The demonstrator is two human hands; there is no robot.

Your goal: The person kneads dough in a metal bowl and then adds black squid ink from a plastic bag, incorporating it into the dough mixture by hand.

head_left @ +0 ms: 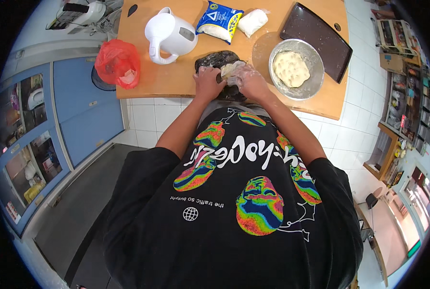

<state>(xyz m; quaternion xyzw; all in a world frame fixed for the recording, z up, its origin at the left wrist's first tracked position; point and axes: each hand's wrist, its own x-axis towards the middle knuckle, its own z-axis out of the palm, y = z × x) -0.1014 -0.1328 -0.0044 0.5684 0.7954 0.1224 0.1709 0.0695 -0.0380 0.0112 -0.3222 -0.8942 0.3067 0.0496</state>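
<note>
Both hands, left hand (208, 81) and right hand (250, 82), clamped on the dough lump (231, 69) beside the steel bowl (312, 63), kneading under way, next press probably needs firm downward push.

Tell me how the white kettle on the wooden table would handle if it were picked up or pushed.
The white kettle looks rigid, with a big loop handle, so it should lift securely. It stands tall on a narrow base, so a push high up might tip it. Its weight likely depends on the water inside, which cannot be seen. The wooden table looks smooth, so it may slide.
</note>
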